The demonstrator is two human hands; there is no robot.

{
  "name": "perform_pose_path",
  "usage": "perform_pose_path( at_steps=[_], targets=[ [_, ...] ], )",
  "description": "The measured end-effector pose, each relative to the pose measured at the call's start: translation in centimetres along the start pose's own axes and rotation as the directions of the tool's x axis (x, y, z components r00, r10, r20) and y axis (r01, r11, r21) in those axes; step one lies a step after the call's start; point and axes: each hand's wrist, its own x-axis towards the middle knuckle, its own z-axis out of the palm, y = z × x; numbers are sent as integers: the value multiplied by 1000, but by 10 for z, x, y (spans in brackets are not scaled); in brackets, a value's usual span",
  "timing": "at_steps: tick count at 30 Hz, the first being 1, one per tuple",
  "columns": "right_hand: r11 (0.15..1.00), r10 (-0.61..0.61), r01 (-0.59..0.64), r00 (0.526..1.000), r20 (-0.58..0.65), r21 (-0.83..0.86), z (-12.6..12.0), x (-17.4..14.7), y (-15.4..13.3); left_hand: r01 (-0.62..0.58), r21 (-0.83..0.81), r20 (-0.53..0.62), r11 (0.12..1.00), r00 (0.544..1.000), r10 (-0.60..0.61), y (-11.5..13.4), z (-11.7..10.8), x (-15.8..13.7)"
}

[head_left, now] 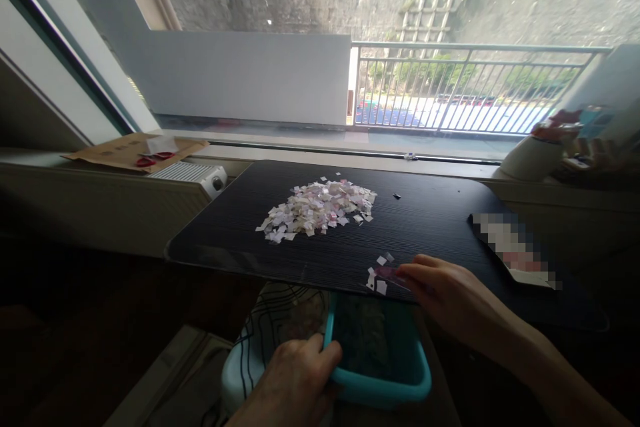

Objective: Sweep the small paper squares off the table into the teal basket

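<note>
at six o'clock the left hand (300,367) clasps the rim of the teal bin (380,392), its inside too dim to read. at four, the right hand (450,283) pinches a half-hidden pinkish strip (387,273); if the bin slipped, loose scraps (381,287) at five might miss it. beyond, the paper pile (320,207) sits dial-centre.

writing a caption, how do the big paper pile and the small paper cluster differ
The big pile is many heaped scraps; the small cluster just a few. The big pile lies farther from the near edge of the table than the small cluster. Both are mostly whitish.
</note>
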Motion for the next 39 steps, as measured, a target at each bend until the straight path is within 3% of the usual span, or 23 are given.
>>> perform_pose_path(
  at_steps=[4,8,15,20,24,32,39],
  targets=[
    [998,60,-60,997,-39,-9,0,-12,4,-25,-13,-44,1000,999,25,0,2,-1],
    [999,47,-47,999,-5,-25,-2,-16,5,-21,-23,-24,1000,999,20,0,1,0],
    [998,65,-66,997,-51,-14,-6,-4,4,-16,-11,-24,1000,1000,16,1,3,1],
    [999,29,-29,1000,12,35,-8,-3,2,0,17,30,1000,1000,-1,3,-2,1],
    [998,34,-33,999,-19,44,-8,-3,3,7,20,34,1000,999,-8,5,-4,2],
    [991,-17,8,998,68,136,-5,-24,-10,-7,-29,-14,1000,1000,6,3,-4,0],
    [997,7,-7,1000,-4,82,1,-20,-14,-38,30,8,999,999,37,10,-8,3]
  ],
)
